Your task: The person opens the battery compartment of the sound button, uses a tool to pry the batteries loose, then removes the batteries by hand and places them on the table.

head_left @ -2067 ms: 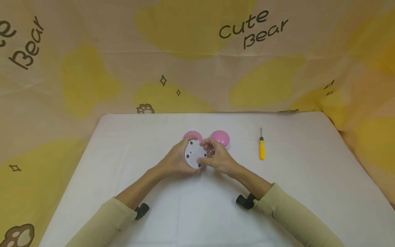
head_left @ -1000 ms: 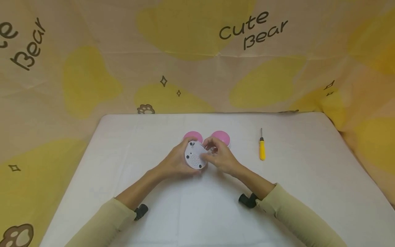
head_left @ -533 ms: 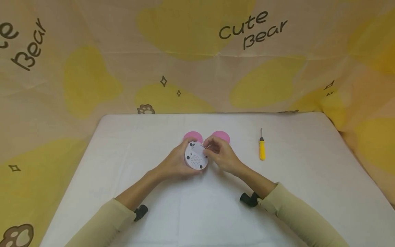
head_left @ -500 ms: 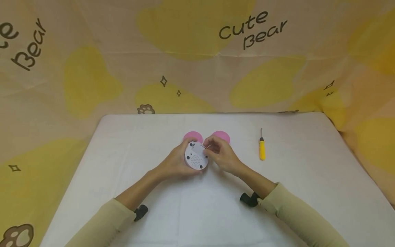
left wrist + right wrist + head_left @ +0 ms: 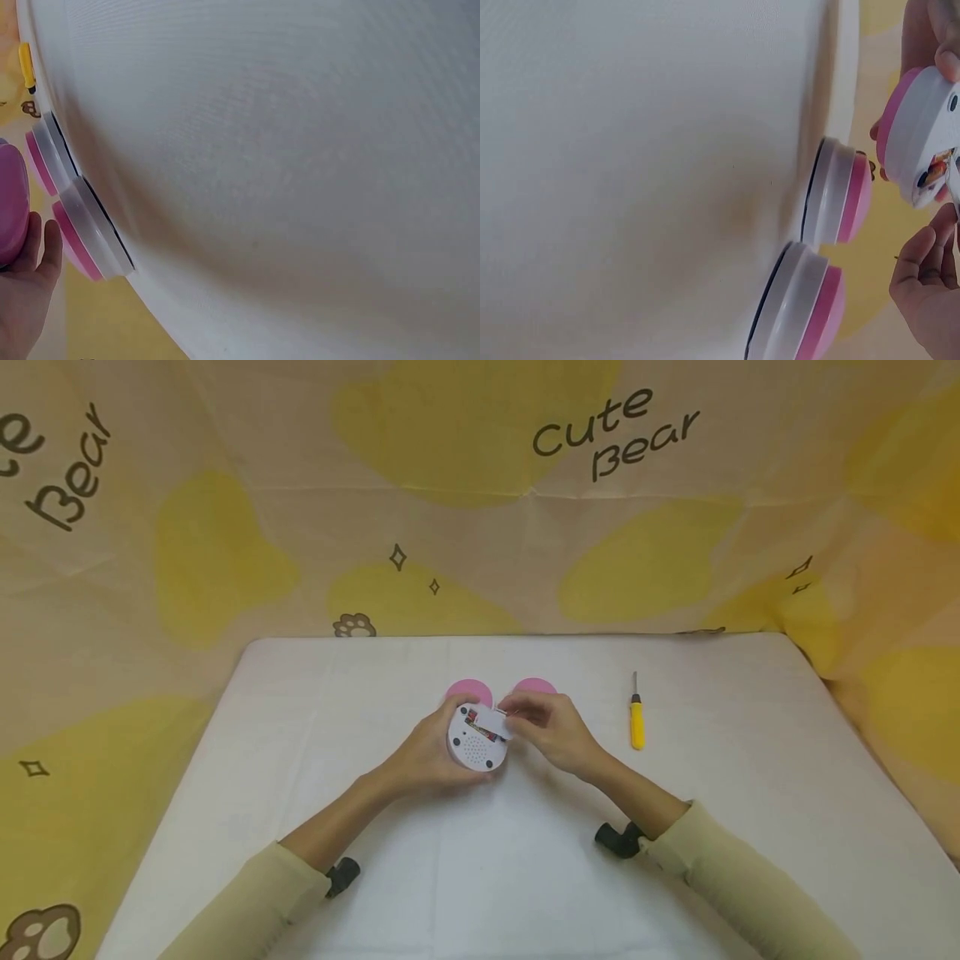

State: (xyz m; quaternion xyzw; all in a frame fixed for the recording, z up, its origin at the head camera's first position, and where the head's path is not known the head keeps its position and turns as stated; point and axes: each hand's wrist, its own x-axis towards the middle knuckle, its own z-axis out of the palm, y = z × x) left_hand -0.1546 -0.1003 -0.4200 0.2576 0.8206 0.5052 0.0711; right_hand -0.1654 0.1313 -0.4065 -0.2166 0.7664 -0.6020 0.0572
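Note:
My left hand (image 5: 427,745) grips a round white push button with a pink dome (image 5: 915,127), its underside turned up toward the head camera. Black feet and a patch of speaker holes (image 5: 474,750) mark that underside. With thumb and fingers, my right hand (image 5: 558,735) pinches the white battery cover (image 5: 493,720), which is tilted off the battery compartment. Red-and-dark batteries (image 5: 480,728) show in the gap. In the left wrist view only the pink dome (image 5: 11,202) of the held button appears, above my left hand (image 5: 26,296).
Two more pink-and-white push buttons, one on the left (image 5: 469,690) and one on the right (image 5: 534,684), sit on the white table (image 5: 360,693) behind my hands. A yellow-handled screwdriver (image 5: 637,720) lies to the right. Behind the table hangs a patterned yellow cloth (image 5: 465,460).
The battery cover has come up from the button's underside, baring the batteries. My right hand has drawn slightly to the right with it; my left hand holds the button almost still.

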